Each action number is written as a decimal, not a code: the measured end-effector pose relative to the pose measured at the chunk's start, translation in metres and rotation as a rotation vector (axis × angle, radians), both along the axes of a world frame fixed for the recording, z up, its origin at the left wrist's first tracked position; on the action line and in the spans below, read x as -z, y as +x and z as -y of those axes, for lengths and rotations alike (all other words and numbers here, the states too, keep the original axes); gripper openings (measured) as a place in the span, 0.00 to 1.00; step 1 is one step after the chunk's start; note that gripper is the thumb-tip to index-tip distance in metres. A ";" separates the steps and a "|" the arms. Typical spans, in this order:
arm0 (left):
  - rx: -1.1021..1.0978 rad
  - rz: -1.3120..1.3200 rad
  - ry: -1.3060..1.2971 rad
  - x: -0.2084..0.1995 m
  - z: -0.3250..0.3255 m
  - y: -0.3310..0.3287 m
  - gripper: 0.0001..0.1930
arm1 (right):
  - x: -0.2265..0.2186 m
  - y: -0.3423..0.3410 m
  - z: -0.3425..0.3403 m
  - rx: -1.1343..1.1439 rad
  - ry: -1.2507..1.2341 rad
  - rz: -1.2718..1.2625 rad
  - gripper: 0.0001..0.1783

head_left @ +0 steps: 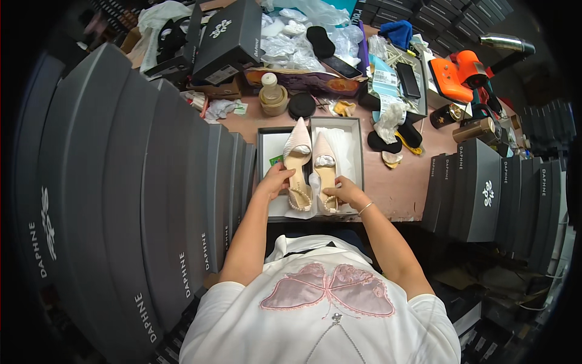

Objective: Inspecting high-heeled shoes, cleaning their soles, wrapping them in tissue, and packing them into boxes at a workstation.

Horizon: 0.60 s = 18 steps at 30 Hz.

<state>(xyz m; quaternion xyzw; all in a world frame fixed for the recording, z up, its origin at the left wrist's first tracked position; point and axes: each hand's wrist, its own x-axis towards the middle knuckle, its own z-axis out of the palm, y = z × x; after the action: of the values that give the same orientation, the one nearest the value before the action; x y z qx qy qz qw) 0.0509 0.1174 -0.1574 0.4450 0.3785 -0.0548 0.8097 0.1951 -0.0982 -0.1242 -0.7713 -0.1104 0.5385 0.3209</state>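
Note:
Two pale pink pointed shoes with beaded heel straps lie side by side over an open grey shoe box, toes pointing away from me. My left hand [277, 180] grips the left shoe [297, 145] by its middle, fingers along its outer side. The right shoe [324, 159] is pinched near its heel by my right hand [348, 192], thumb over the insole. White stuffing shows inside both toes. Beneath them, the shoe box [360, 145] and its lid [262, 141] hold white tissue paper [345, 138]. A small green packet [276, 160] shows beside the left shoe.
Tall stacks of dark grey boxes [163, 182] rise at the left, with more boxes [479, 188] at the right. Behind stand a bottle [273, 94], a round black lid [301, 105] and a carton of plastic wrapping [291, 48]. An orange tool [451, 79] lies far right.

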 end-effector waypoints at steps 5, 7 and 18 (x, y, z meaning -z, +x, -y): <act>-0.150 0.329 0.152 -0.076 0.018 -0.014 0.22 | 0.009 -0.016 0.019 0.200 0.255 -0.122 0.30; -0.122 0.386 0.200 -0.114 0.026 -0.019 0.21 | -0.007 -0.020 0.026 0.245 0.326 -0.154 0.27; -0.201 0.068 0.553 -0.075 0.013 -0.035 0.24 | -0.101 0.012 0.154 0.544 0.619 0.004 0.22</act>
<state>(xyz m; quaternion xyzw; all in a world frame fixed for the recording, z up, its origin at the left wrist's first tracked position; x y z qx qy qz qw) 0.0155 0.1047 -0.0828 0.6106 0.3940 0.1460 0.6712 0.2076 -0.2519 -0.0233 -0.6404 -0.0599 0.3739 0.6682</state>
